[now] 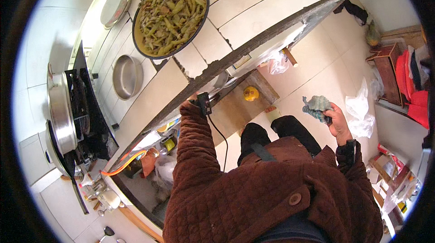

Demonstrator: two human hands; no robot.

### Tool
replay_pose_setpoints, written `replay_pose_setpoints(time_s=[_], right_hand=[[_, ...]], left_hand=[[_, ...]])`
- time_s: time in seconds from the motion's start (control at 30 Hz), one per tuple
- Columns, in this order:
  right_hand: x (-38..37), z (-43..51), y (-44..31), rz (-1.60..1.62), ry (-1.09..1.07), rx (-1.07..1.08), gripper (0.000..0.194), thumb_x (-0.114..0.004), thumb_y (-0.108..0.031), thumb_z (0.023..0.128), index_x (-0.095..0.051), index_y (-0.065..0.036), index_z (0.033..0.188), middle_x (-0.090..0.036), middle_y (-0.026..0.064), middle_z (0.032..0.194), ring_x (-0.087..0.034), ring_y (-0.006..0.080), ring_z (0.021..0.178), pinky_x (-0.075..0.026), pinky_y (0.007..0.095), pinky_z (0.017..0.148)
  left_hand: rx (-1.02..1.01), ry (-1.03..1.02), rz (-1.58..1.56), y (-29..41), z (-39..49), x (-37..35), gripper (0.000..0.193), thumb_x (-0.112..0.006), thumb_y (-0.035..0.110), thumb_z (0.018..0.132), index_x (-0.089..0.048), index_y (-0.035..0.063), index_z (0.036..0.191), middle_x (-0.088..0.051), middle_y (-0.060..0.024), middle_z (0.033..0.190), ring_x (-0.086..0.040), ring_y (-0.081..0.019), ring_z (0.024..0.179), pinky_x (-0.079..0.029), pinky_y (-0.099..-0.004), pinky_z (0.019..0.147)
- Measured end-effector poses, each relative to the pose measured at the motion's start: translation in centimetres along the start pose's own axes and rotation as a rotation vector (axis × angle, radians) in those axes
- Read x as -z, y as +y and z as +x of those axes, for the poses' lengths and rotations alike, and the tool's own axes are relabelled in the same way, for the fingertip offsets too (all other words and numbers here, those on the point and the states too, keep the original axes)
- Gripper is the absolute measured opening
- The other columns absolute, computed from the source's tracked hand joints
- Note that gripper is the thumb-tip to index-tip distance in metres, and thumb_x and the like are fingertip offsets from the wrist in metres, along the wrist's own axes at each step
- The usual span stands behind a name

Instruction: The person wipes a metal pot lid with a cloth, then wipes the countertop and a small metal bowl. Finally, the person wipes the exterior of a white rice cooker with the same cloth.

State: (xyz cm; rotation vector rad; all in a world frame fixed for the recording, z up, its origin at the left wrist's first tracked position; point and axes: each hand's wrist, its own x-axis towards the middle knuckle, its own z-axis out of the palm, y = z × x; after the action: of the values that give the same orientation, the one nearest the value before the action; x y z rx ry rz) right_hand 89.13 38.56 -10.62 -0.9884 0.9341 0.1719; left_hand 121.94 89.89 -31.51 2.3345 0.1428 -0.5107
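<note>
A crumpled grey-blue cloth (317,107) is pinched between the thumb and fingers of my right hand (338,120), held out over the tiled floor. My left hand (193,97) reaches under the edge of the tiled counter (170,81); its fingers are mostly hidden, so its grip does not show. A black device with a cord (204,104) sits at the left wrist. On the counter stand a dark-rimmed bowl of cooked green beans (170,18) and an empty round metal dish (127,77).
A gas stove (90,114) with a metal pot (63,114) stands at the left. Below the counter are bottles and plastic bags (166,170). A yellow round object (251,93) lies on a brown board (231,110). A white plastic bag (360,114) lies at the right, near red items.
</note>
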Motion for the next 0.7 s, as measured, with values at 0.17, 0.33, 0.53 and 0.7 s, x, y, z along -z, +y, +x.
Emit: replay_pose_setpoints(time_s=[0.17,0.33,0.53,0.7], right_hand=[[-0.9,0.7,-0.1,-0.021,-0.079,-0.023,0.037,-0.052,0.003,0.077,-0.057,0.001,0.114,-0.064,0.0068,0.1,-0.061,0.0154,0.087,-0.05,0.0281,0.078],[-1.8,1.1,-0.3,-0.052,-0.118,-0.047,0.036,-0.052,0.002,0.078,-0.056,0.001,0.114,-0.064,0.0069,0.099,-0.061,0.016,0.086,-0.05,0.0282,0.076],[-2.9,1.7,-0.7,-0.054,-0.193,-0.067,0.036,-0.051,0.002,0.079,-0.056,0.0,0.114,-0.063,0.0067,0.099,-0.061,0.016,0.086,-0.05,0.0286,0.076],[-3.8,2.1,-1.1,-0.084,-0.224,-0.087,0.037,-0.05,0.003,0.079,-0.056,0.0,0.116,-0.063,0.0069,0.1,-0.061,0.0157,0.086,-0.051,0.0284,0.076]], left_hand=[[0.151,0.146,-0.5,2.1,-4.4,-0.5,0.015,-0.063,0.015,0.086,-0.068,0.0007,0.089,-0.065,-0.0053,0.072,-0.044,-0.0122,0.046,-0.034,-0.0263,0.04],[0.216,0.224,-0.943,9.4,-10.5,1.0,0.014,-0.071,0.014,0.084,-0.065,0.0026,0.09,-0.065,-0.0037,0.075,-0.035,-0.0022,0.039,-0.025,-0.0195,0.032],[0.163,0.215,-1.004,11.4,-14.6,2.2,0.01,-0.069,0.014,0.084,-0.064,0.0053,0.084,-0.063,-0.0003,0.07,-0.033,-0.0025,0.038,-0.022,-0.0199,0.033],[0.167,0.206,-1.016,11.6,-18.0,2.7,0.01,-0.069,0.015,0.085,-0.063,0.0072,0.083,-0.063,0.0007,0.071,-0.033,-0.0018,0.038,-0.023,-0.0195,0.034]])
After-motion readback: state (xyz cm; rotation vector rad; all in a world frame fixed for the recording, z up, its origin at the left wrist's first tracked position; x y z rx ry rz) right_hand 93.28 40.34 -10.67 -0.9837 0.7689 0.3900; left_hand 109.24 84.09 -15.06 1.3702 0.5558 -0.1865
